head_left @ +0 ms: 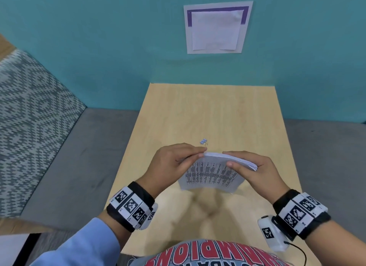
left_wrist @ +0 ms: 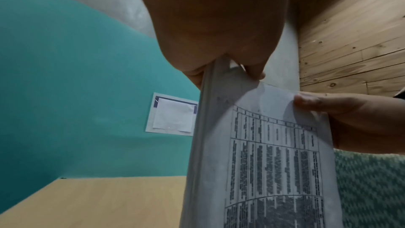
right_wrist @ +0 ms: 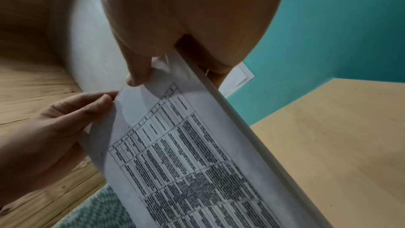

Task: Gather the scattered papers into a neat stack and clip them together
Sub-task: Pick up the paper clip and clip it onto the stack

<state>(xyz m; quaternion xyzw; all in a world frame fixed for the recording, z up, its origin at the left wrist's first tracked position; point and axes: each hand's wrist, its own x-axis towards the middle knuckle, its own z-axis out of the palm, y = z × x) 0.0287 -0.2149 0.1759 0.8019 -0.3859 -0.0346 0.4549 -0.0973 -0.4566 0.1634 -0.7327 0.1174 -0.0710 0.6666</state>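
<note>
1. Setting: a teal wall (head_left: 99, 48) bearing a taped notice (head_left: 216, 28) rises behind a light wooden table (head_left: 213, 111); a patterned cushion (head_left: 29, 117) lies at far left.
2. Left hand (head_left: 170, 162): pinches the upper left corner of the paper stack (head_left: 213, 172), thumb on the printed face, fingers behind. The left wrist view shows the stack's edge-on thickness (left_wrist: 208, 145), hardly visible from the head camera.
3. Paper stack: held on edge above the table's middle, printed table facing the person, lower edge at or just above the surface; contact cannot be judged.
4. Binder clip (head_left: 203, 141): a small pale clip lies on the table just beyond the stack, apart from both hands. Only the head view shows it, and its detail is too small to resolve.
5. Right hand (head_left: 255, 168): grips the stack's upper right corner, thumb in front, fingers curled behind. The right wrist view shows this thumb (right_wrist: 140, 74) pressing the sheet; the fingers behind are largely hidden.
6. Only the wrist views show the wooden plank ceiling (left_wrist: 350, 32).
</note>
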